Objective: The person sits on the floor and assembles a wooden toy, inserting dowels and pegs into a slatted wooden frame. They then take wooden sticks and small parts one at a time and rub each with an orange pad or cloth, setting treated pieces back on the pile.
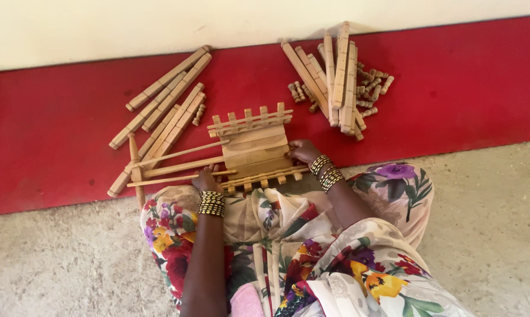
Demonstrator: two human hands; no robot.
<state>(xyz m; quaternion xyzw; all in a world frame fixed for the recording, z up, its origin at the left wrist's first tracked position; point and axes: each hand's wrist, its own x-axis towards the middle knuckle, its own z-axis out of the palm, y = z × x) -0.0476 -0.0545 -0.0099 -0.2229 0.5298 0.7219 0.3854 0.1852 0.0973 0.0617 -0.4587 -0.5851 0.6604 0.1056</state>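
Note:
A small wooden frame (254, 148) of flat slats between two notched rails lies on the red floor band in front of my knees. Thin wooden rods (179, 166) stick out of its left side. My left hand (207, 179) rests on the near rail and the rods at the frame's left end, fingers curled on them. My right hand (303, 151) presses against the frame's right end. Both wrists wear beaded bracelets. What the fingertips grip is partly hidden.
Loose wooden bars (166, 100) lie spread at the left. Another pile of bars (332, 76) with several small turned pegs (372, 88) lies at the right by the pale wall. The grey concrete floor (494, 223) runs to the right. Flowered cloth (335, 258) covers my lap.

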